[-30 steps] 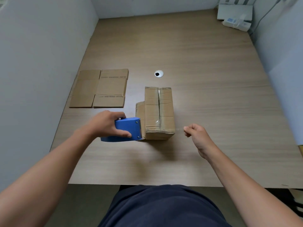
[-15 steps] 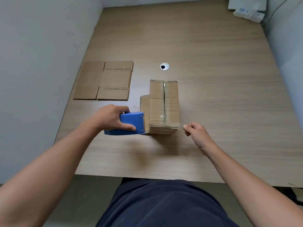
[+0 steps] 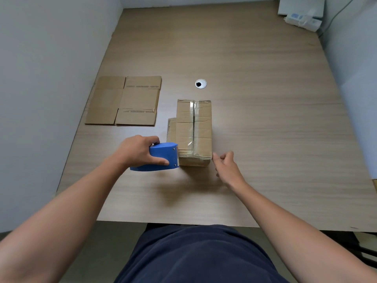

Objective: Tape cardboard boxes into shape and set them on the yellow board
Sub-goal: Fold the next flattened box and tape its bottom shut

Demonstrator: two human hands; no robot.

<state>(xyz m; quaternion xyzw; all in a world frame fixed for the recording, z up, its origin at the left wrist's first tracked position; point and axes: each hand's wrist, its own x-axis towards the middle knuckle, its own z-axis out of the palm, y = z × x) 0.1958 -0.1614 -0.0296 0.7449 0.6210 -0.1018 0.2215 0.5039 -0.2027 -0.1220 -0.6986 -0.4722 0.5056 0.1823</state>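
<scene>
Box [image 3: 201,129] at table [image 3: 265,119] centre, tape dispenser [image 3: 163,154] against its near-left corner, flattened cardboard [image 3: 130,101] far left, grommet hole [image 3: 201,84] behind.

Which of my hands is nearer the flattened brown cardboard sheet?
Left. The left hand, gripping the blue tape dispenser, sits just short of the flattened cardboard sheet; the right hand is beyond the taped cardboard box.

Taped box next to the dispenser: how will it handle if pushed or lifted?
Probably light: the cardboard box is thin corrugated board. Likely slides rather than tips on the smooth table, since it sits broad and low. Might flex if squeezed; one flap sticks out on its left, by the tape dispenser.
</scene>
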